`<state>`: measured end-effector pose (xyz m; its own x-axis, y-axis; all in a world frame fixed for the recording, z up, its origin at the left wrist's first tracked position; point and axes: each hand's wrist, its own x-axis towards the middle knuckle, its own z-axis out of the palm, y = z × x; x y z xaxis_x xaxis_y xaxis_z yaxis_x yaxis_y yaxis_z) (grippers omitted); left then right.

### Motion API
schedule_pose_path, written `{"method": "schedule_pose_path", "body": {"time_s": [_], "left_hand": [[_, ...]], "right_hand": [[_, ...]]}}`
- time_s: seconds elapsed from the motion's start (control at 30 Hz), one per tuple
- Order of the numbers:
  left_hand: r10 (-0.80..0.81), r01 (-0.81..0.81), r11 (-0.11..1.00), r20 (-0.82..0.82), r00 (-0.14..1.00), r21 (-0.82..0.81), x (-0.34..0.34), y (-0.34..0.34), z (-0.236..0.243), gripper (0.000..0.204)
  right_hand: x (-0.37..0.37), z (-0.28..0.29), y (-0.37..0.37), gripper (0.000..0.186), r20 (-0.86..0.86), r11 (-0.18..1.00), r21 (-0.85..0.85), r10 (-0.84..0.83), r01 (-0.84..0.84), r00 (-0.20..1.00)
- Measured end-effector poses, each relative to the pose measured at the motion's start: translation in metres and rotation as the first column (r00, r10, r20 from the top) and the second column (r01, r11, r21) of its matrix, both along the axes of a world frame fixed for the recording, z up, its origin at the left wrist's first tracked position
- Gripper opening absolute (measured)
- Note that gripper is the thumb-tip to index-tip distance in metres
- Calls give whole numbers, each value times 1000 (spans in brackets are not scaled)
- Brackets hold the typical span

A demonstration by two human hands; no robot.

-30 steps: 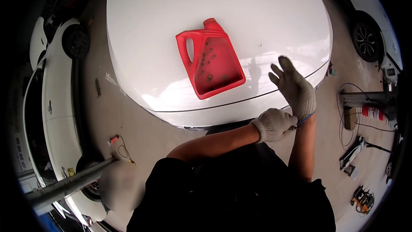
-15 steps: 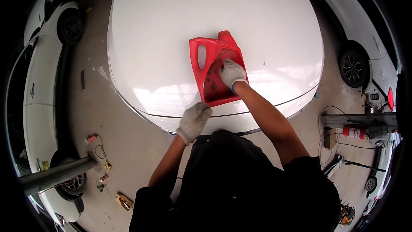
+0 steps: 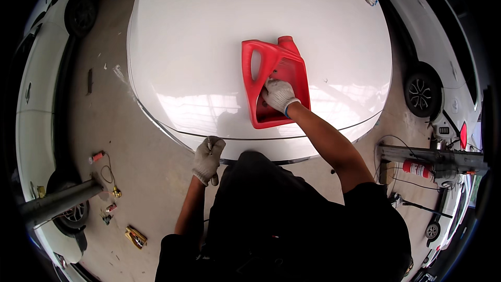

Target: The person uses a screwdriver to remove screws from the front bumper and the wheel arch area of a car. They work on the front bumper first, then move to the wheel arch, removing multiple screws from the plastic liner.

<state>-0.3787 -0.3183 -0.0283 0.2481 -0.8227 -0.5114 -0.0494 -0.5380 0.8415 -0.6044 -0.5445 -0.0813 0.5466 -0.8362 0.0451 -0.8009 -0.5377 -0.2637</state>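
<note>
White paint on the car bonnet [image 3: 198,36] gleams with reflections and curves down at its front edge, and from where I stand that slick slope looks the chief hazard. Near that edge lies the red plastic jug [image 3: 271,56], one broad face cut away; a hard push against its wall could send it skating, since only one hand is at it. That is the gloved right hand [image 3: 280,95], reaching inside with fingers bunched; I can't tell what, if anything, is between them. The gloved left hand [image 3: 208,157] hangs by the bonnet's front edge, apart from the jug, fingers curled in, the palm hidden from me. Smallest are the dark bits [image 3: 274,72] inside: thick knit could fumble one, and a hard piece dropped outside might scratch the paint.
</note>
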Motion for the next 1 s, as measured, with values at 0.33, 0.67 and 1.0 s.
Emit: {"method": "schedule_pose_path", "body": {"time_s": [0.33,0.67,1.0], "left_hand": [[20,-29,999,-199,980,-41,-6,-4,-5,19],[22,-94,992,-617,786,-85,-27,-49,31,19],[-102,77,995,-637,764,-67,-89,-90,90,40]], "right_hand": [[10,-18,-15,22,-195,1000,-18,5,-9,981],[-45,92,44,13,520,287,722,-825,-630,220],[-41,142,81,17,658,501,753,-558,-426,506]]}}
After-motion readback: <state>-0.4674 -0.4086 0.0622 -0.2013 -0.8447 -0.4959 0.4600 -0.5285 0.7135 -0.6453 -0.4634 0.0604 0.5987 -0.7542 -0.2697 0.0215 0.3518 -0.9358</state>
